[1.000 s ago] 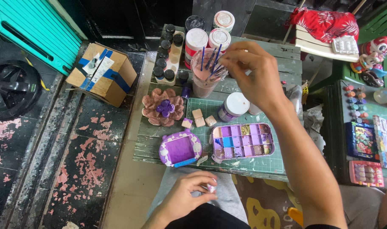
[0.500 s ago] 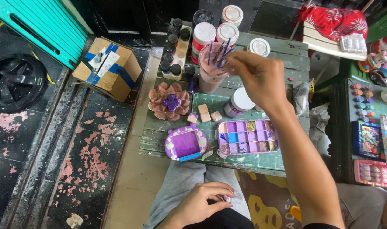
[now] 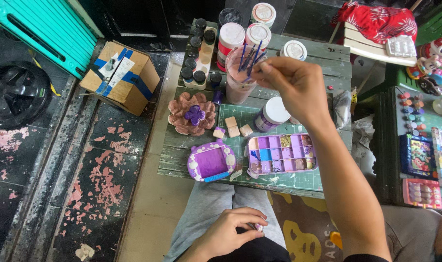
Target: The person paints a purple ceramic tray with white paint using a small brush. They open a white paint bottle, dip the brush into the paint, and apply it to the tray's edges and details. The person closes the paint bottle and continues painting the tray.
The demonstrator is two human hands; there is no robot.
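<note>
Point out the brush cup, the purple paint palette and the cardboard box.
brush cup (image 3: 238, 82), head view, on its pinkish side wall.
purple paint palette (image 3: 280, 154), head view, on the middle wells.
cardboard box (image 3: 120, 77), head view, on its taped top.

Blue-handled paintbrush (image 3: 254, 59): slanted in the pinkish water cup (image 3: 239, 80), upright on table. Small pale object (image 3: 258, 226): in lap, details unclear.

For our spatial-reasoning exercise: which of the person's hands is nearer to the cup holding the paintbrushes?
Right. The right hand is at the cup of brushes, fingertips on a brush handle above its rim. The left hand rests down in the lap, well below the table edge.
</note>
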